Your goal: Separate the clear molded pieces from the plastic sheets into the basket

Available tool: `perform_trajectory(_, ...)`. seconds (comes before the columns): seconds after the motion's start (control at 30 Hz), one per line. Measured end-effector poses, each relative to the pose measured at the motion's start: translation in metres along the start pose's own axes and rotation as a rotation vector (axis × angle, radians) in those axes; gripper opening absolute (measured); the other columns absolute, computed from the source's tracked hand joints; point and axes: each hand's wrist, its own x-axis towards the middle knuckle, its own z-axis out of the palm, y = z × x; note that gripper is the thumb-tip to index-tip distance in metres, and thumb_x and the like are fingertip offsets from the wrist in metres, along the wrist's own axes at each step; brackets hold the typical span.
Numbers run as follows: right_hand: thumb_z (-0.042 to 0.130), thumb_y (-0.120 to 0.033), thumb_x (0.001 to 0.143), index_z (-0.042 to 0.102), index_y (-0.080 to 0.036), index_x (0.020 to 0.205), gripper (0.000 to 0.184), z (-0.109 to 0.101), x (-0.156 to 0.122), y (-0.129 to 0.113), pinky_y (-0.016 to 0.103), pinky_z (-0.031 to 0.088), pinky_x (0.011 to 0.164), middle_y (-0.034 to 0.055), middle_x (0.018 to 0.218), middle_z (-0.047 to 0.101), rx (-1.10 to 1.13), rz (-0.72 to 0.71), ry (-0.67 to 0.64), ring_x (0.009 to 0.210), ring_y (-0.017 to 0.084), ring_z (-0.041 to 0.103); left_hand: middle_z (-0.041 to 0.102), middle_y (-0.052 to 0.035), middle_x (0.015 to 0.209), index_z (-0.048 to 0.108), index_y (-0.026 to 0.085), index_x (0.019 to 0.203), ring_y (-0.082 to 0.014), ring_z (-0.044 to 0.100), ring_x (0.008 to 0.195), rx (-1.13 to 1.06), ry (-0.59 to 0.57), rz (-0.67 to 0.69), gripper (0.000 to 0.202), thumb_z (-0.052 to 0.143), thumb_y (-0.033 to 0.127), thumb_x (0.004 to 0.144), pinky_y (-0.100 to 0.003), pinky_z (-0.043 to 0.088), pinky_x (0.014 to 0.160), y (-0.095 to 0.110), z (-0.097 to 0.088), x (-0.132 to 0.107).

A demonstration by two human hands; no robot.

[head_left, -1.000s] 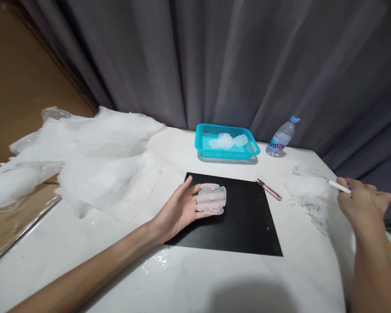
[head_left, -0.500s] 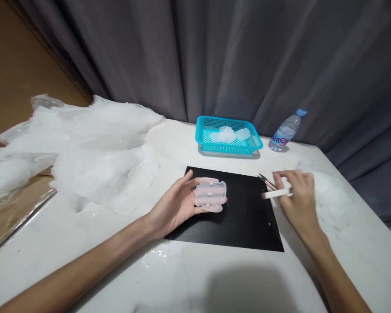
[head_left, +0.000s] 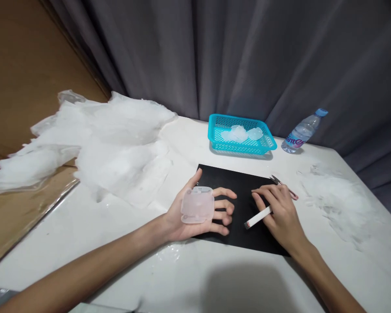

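Note:
My left hand is turned palm up over the left part of a black mat, its fingers spread and slightly bent. On its palm lies a frosted translucent plastic piece with rounded corners and small slots along its edges. Over the mat's right side, my right hand is closed round a slim white stick with a dark tip pointing down and left; I cannot tell its exact kind. Thread snips with pinkish handles lie just behind the right hand, partly hidden by it.
A turquoise basket at the back holds several translucent pieces. To its right stands a water bottle. White plastic bags are heaped at left near cardboard. Thin clear scraps lie at right.
The plastic piece now rests flat on my left palm instead of by the fingers, with another face showing. My right hand has moved away from the snips, toward the mat, with the white stick.

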Motion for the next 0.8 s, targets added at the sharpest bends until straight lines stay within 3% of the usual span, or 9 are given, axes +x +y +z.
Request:
perform_trajectory(0.1, 0.055, -0.020, 0.106, 0.063, -0.018, 0.112, 0.011, 0.000, 0.000, -0.001, 0.042, 0.043, 0.086, 0.0097, 0.102, 0.065, 0.010, -0.016, -0.010, 0.093, 0.026, 0.053, 0.069, -0.0266, 0.119, 0.059, -0.001, 0.138, -0.0377, 0.067, 0.111, -0.014, -0.058, -0.001, 0.093, 0.030, 0.077, 0.098, -0.056, 0.047, 0.104, -0.002, -0.004, 0.000)
perform_trajectory(0.2, 0.055, -0.021, 0.106, 0.063, -0.018, 0.112, 0.011, -0.002, -0.001, -0.001, 0.042, 0.042, 0.084, 0.0096, 0.101, 0.065, 0.004, -0.019, -0.014, 0.093, 0.026, 0.053, 0.061, -0.0321, 0.138, 0.046, -0.004, 0.151, -0.0416, 0.059, 0.129, -0.043, -0.136, -0.031, 0.100, 0.026, 0.078, 0.097, -0.061, 0.033, 0.115, -0.003, -0.005, -0.001)
perform_trajectory(0.47, 0.054, -0.024, 0.107, 0.063, -0.021, 0.113, 0.011, -0.002, -0.003, 0.003, 0.042, 0.041, 0.081, 0.0085, 0.103, 0.066, -0.019, -0.005, -0.022, 0.094, 0.026, 0.053, 0.054, -0.0328, 0.148, 0.037, -0.001, 0.158, -0.0416, 0.051, 0.141, -0.060, -0.265, -0.127, 0.093, 0.027, 0.070, 0.100, -0.065, 0.025, 0.117, -0.007, -0.010, 0.000)
perform_trajectory(0.67, 0.054, -0.023, 0.106, 0.062, -0.022, 0.112, 0.010, -0.002, -0.003, 0.001, 0.041, 0.040, 0.080, 0.0080, 0.102, 0.066, -0.021, -0.006, -0.025, 0.093, 0.026, 0.054, 0.059, -0.0323, 0.141, 0.049, -0.002, 0.149, -0.0420, 0.055, 0.135, 0.067, -0.262, -0.088, 0.086, 0.029, 0.067, 0.101, -0.065, 0.033, 0.112, -0.007, -0.016, 0.002)
perform_trajectory(0.8, 0.054, -0.022, 0.106, 0.063, -0.021, 0.110, 0.010, -0.003, -0.001, 0.000, 0.041, 0.040, 0.081, 0.0080, 0.100, 0.067, -0.015, -0.009, -0.013, 0.092, 0.026, 0.054, 0.055, -0.0328, 0.145, 0.049, -0.001, 0.149, -0.0450, 0.042, 0.145, 0.116, -0.256, -0.083, 0.085, 0.027, 0.066, 0.101, -0.069, 0.036, 0.109, -0.005, -0.017, 0.002)
